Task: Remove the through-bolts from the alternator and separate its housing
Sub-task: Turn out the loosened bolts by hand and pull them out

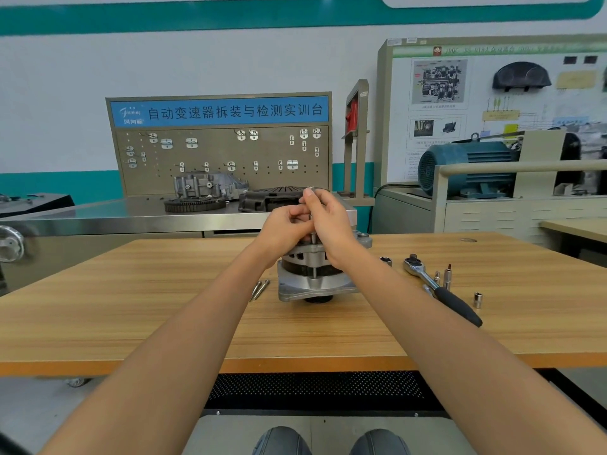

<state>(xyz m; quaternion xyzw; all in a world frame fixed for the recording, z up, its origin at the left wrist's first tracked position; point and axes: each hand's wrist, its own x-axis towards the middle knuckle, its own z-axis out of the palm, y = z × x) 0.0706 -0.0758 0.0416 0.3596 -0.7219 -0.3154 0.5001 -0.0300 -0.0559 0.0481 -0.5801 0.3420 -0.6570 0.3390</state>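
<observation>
Both hands on bolt [312, 239] above alternator [315, 277].
Left hand [289, 224] and right hand [328, 218] pinch it upright; ratchet [440, 287] right of them.

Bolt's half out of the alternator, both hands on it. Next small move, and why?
Probably lift the through-bolt straight up until it clears: its shank still passes down into the alternator, right hand pinching its top, left hand alongside. Then lay it by the removed bolts.
</observation>
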